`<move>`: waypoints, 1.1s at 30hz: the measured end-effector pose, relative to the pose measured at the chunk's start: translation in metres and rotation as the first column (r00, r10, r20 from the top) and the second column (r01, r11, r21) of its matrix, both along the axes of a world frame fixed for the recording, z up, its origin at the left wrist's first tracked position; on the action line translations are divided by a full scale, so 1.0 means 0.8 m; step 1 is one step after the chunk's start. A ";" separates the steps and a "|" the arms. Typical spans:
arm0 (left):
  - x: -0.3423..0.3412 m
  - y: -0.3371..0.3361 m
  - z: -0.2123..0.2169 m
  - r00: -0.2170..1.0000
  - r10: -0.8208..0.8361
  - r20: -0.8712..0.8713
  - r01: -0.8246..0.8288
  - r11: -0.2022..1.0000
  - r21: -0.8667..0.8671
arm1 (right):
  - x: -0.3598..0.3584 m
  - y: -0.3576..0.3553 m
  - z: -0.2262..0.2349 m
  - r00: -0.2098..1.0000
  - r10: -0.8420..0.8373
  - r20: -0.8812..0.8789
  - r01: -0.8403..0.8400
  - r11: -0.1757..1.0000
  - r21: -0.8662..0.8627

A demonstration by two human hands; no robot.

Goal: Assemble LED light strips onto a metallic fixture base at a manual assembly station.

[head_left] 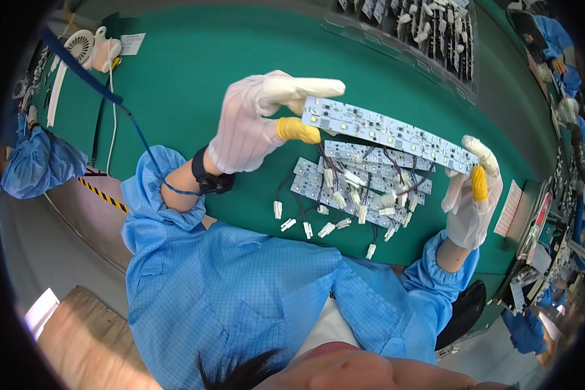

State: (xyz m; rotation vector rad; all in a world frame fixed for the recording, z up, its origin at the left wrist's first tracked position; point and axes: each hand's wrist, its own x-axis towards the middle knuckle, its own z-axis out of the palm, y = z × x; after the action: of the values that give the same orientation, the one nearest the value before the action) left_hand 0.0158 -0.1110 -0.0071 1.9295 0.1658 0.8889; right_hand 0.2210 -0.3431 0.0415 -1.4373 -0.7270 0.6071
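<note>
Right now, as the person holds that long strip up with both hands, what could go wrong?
The left hand and right hand hold the circuit strip only near its ends, so it might flex or slip.

If dropped, it could hit the other strips lying below.

The loose wires and white connectors lie jumbled there, so they might snag on one another.
</note>
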 end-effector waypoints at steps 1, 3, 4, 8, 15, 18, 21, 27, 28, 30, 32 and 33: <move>-0.002 0.002 0.002 0.995 -0.020 -0.100 0.023 0.999 0.034 | -0.001 0.000 0.001 1.000 -0.019 -0.001 0.019 0.998 -0.057; -0.002 0.005 0.004 0.993 -0.078 -0.084 0.078 0.997 -0.003 | -0.001 -0.003 0.004 0.999 -0.042 0.003 0.042 0.995 -0.087; -0.001 0.006 0.004 0.993 -0.092 -0.075 0.092 0.996 -0.003 | -0.001 -0.004 0.005 0.999 -0.048 -0.003 0.048 0.993 -0.112; 0.001 0.003 0.006 0.997 -0.061 -0.050 0.055 0.992 -0.110 | 0.003 -0.008 0.003 0.996 0.080 -0.034 -0.077 0.994 0.076; -0.001 0.010 -0.001 0.996 -0.010 -0.087 0.003 0.997 -0.082 | 0.009 -0.015 0.000 0.994 0.105 -0.011 -0.105 0.994 0.035; 0.000 0.016 -0.007 0.995 0.083 -0.061 -0.075 0.990 0.119 | 0.006 -0.017 0.006 0.995 0.089 -0.044 -0.087 0.995 0.041; 0.001 0.018 -0.009 0.994 0.086 -0.073 -0.076 0.988 0.134 | 0.004 -0.016 0.009 0.995 0.099 -0.019 -0.099 0.994 0.036; 0.005 0.017 -0.005 0.996 0.028 -0.086 -0.024 0.999 0.049 | 0.006 -0.018 0.009 0.982 0.166 -0.086 -0.161 0.985 0.068; 0.005 0.016 -0.004 0.997 0.020 -0.074 -0.018 1.000 0.026 | 0.006 -0.019 0.010 0.976 0.171 -0.134 -0.166 0.985 0.047; 0.004 0.015 -0.003 0.997 0.028 -0.069 -0.026 0.999 0.028 | 0.003 -0.019 0.011 0.993 0.097 -0.068 -0.100 0.994 -0.039; 0.003 0.013 -0.003 0.996 0.052 -0.067 -0.051 0.998 0.021 | 0.002 -0.019 0.015 0.991 0.089 -0.103 -0.097 0.992 -0.076; 0.003 0.013 -0.003 0.996 0.066 -0.057 -0.064 0.997 0.034 | 0.001 -0.018 0.016 0.990 0.093 -0.105 -0.101 0.992 -0.072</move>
State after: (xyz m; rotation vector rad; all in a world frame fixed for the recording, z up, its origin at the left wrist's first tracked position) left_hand 0.0180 -0.1007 -0.0097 1.9905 0.2512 0.8832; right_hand 0.2220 -0.3579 0.0541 -1.4367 -0.7030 0.7853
